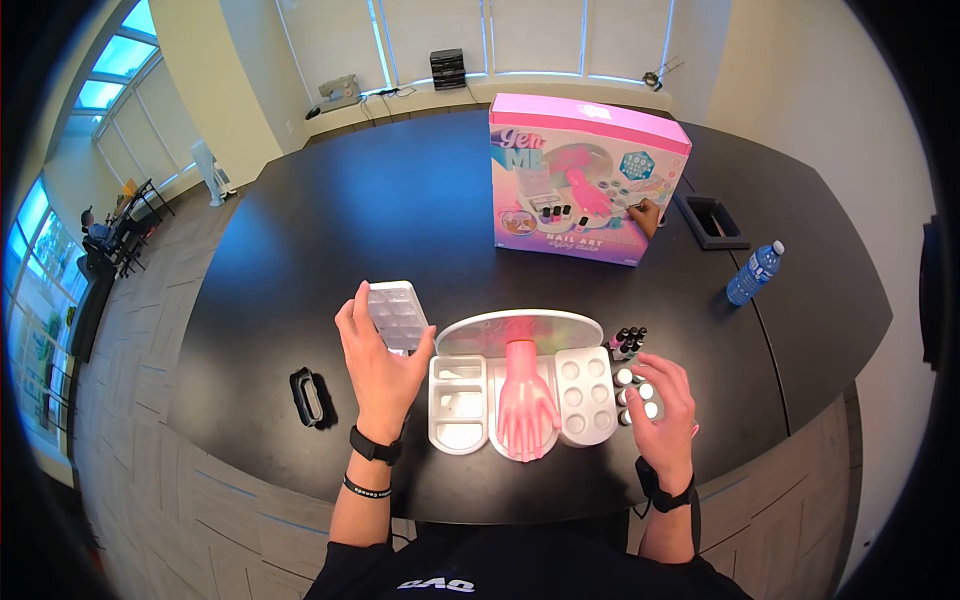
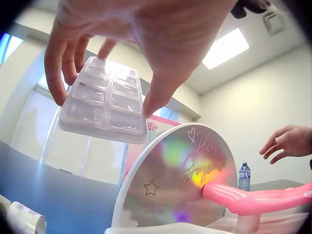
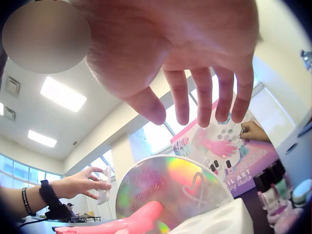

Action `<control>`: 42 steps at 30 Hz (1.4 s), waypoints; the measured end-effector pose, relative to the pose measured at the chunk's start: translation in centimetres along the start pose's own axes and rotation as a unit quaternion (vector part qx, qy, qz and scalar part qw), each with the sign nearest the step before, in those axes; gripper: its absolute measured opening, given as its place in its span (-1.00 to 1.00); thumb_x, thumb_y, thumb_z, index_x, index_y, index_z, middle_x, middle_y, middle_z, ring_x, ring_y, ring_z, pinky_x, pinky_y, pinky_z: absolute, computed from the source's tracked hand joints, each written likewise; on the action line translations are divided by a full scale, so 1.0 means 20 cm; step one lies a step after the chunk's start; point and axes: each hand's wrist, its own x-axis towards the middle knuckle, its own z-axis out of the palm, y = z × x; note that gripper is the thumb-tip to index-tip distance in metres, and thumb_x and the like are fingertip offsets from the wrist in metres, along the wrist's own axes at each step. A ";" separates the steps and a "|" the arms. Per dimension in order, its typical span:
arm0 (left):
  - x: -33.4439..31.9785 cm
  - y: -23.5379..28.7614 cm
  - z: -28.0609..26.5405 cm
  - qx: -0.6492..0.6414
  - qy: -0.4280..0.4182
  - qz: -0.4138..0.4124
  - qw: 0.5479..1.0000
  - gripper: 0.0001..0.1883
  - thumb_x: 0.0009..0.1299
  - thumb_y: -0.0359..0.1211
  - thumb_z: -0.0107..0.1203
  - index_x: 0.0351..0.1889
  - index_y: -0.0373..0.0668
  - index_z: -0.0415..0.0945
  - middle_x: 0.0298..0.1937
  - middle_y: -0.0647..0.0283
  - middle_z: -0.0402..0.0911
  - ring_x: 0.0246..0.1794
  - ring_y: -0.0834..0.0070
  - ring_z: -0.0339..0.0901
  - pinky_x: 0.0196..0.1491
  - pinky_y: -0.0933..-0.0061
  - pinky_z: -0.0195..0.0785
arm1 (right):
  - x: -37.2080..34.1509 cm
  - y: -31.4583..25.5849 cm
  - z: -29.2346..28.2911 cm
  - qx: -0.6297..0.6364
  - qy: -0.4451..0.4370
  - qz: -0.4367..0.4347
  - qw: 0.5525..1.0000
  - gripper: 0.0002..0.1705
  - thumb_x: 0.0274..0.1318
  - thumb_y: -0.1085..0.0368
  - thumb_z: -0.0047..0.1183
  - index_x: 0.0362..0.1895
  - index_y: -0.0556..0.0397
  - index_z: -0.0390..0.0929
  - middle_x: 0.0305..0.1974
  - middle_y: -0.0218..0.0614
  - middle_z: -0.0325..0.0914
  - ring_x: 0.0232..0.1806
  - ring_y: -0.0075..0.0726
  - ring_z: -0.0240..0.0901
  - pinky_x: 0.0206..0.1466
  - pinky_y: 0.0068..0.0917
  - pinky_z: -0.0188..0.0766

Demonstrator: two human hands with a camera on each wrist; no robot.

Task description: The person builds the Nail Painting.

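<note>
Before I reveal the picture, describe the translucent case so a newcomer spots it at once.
Find the pink model hand on the dark table. Left of it, the person's left hand grips the case. Unlike the white trays flanking the model hand, it is held raised, with two columns of rectangular compartments.

Bench (image 1: 300,230): passage between upright disc (image 1: 570,333) and pink box (image 1: 590,180); wider room left of box. Disc, box block straight reach rearward. Right side obstructed by white-capped jars (image 1: 648,393), polish bottles (image 1: 628,343).
</note>
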 end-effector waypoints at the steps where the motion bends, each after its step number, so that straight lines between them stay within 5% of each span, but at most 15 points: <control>1: -0.01 0.01 0.00 -0.004 0.002 -0.004 1.000 0.09 0.17 -0.29 0.64 0.65 -0.20 0.21 0.41 0.01 0.35 0.18 0.15 0.57 0.01 0.18 0.65 | 0.00 0.00 0.00 0.002 -0.002 0.000 1.000 -0.69 0.17 0.47 0.32 0.03 0.19 0.74 0.22 -0.07 0.70 0.27 0.16 0.57 0.37 -0.02 0.49; 4: -0.04 0.05 -0.02 -0.069 -0.009 -0.042 0.997 0.06 0.20 -0.27 0.63 0.60 -0.25 0.20 0.40 -0.07 0.33 0.28 -0.01 0.48 0.24 0.04 0.51 | 0.00 0.00 0.00 0.002 -0.007 0.000 1.000 -0.68 0.17 0.47 0.33 0.04 0.19 0.74 0.23 -0.07 0.70 0.29 0.17 0.56 0.38 -0.01 0.48; 23: -0.22 0.06 0.08 -0.061 -0.044 -0.024 0.997 0.06 0.10 -0.27 0.70 0.49 -0.26 0.21 0.34 0.03 0.34 0.15 0.13 0.53 0.06 0.15 0.61 | -0.02 0.01 0.02 0.010 -0.017 0.004 1.000 -0.68 0.17 0.46 0.35 0.04 0.17 0.75 0.24 -0.09 0.70 0.29 0.15 0.55 0.36 -0.04 0.50; 34: -0.23 0.07 0.14 -0.034 -0.084 -0.001 0.996 0.02 0.13 -0.26 0.67 0.40 -0.32 0.16 0.25 -0.13 0.31 0.26 -0.16 0.39 0.28 -0.08 0.39 | -0.04 0.02 0.02 0.006 -0.026 0.011 1.000 -0.68 0.19 0.45 0.35 0.05 0.17 0.75 0.25 -0.09 0.70 0.30 0.15 0.55 0.37 -0.04 0.49; 42: -0.25 0.10 0.18 -0.024 -0.093 0.001 0.995 0.02 0.13 -0.29 0.66 0.41 -0.33 0.15 0.26 -0.14 0.31 0.26 -0.15 0.39 0.30 -0.08 0.35 | -0.03 0.00 0.03 0.002 -0.036 0.001 0.999 -0.67 0.19 0.45 0.36 0.05 0.16 0.75 0.24 -0.10 0.69 0.29 0.14 0.55 0.34 -0.06 0.51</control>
